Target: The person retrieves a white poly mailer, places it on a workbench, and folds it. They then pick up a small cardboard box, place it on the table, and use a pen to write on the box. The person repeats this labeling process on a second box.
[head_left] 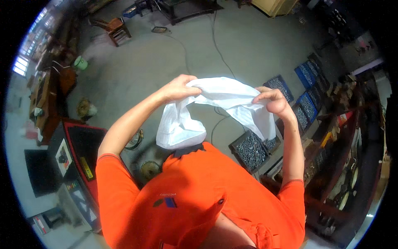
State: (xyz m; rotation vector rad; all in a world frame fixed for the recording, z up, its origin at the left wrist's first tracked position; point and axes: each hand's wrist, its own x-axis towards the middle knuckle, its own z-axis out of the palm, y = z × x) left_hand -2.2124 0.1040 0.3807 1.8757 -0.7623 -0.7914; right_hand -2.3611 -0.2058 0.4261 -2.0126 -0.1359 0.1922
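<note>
Overhead, one white woven sack [215,110] hangs between two hands: left hand [179,88] and right hand [275,101] each clamped on its rim.

Both hands raised in front of an orange polo shirt [186,199], holding a white woven sack [207,112]. Left hand [179,88] grips the sack's upper edge, fingers closed on the fabric. Right hand [275,101] pinches the opposite edge. Sack hangs slack between them, over a concrete floor [166,54]. Trays of grey metal fasteners [251,151] lie at right; blue bins [306,74] beyond them.
</note>
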